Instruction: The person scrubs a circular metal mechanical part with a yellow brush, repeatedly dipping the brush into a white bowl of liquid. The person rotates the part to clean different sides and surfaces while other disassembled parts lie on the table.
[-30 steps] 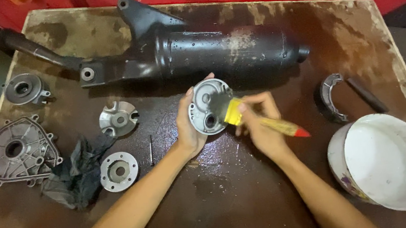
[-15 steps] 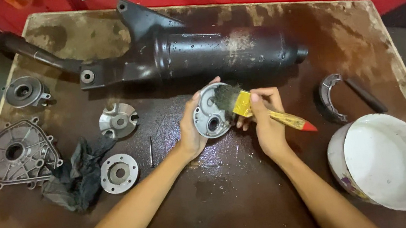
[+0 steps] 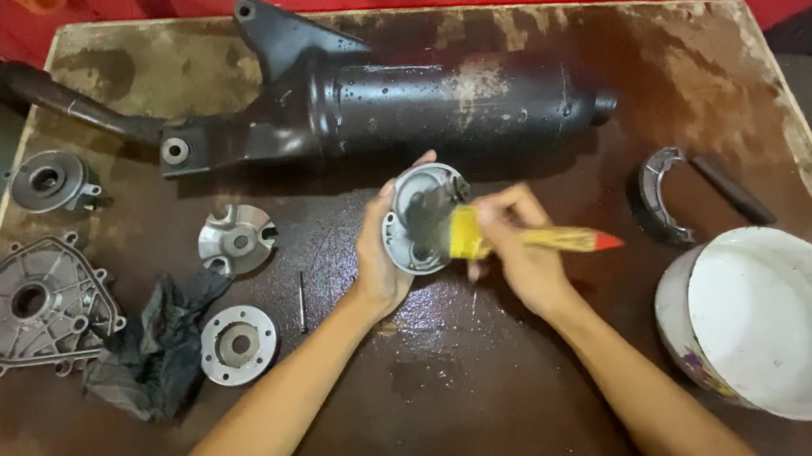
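I see the left hand (image 3: 380, 251) grasping a round grey metal cover (image 3: 420, 218) above the middle of the worktop (image 3: 444, 395). The thumb lies along its left rim, and one fingertip shows over its top edge. The cover's hollow face is turned toward the camera.

The right hand (image 3: 519, 251) is clenched around a paintbrush (image 3: 508, 237). Its fingers pinch the yellow ferrule just right of the cover, the dark bristles lie across the cover's face, and the red-tipped handle points toward the right edge.

Against half a second ago: the brush lies lower and flatter. Its bristles were on the cover's upper right and now cross the middle. The handle tip has lifted slightly. The cover has hardly moved.

Around the hands:
- A black exhaust muffler (image 3: 433, 104) lies along the far edge.
- A white bowl (image 3: 773, 320) sits at the near right corner.
- A curved brake shoe (image 3: 659, 193) lies just beyond the bowl.
- A large finned housing cover (image 3: 37, 305) lies by the left edge.
- A dark rag (image 3: 152, 345) lies beside the housing cover.
- Three smaller round metal parts (image 3: 236, 240) are spread over the left side.
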